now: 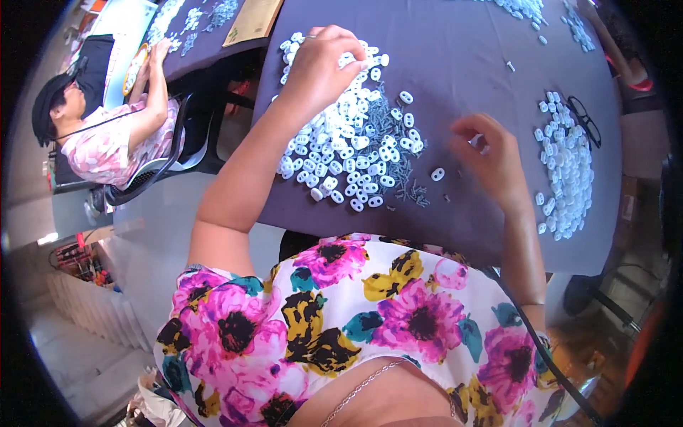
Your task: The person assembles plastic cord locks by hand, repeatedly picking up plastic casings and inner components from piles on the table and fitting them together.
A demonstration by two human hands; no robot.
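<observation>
My left hand [321, 70] is over the far part of a heap of small white oval pieces [316, 153], each with two dark holes. Its thumb and fingers are pinched together, and the bright white pieces behind hide whether anything is between them. To the right of the heap my right hand [496, 160] is raised above the table, slightly blurred, its fingers curled round a small white piece [478, 141]. Small grey screws [380, 124] lie among and beside the white pieces. One loose white oval piece [437, 174] sits between the heap and my right hand.
A second heap of white pieces [567, 171] lies on the right of the dark tablecloth [462, 57], beside black glasses [585, 121]. More pieces [523, 7] lie at the far edge. At left a seated person [117, 135] works at another table; another person's arm [626, 64] shows at right.
</observation>
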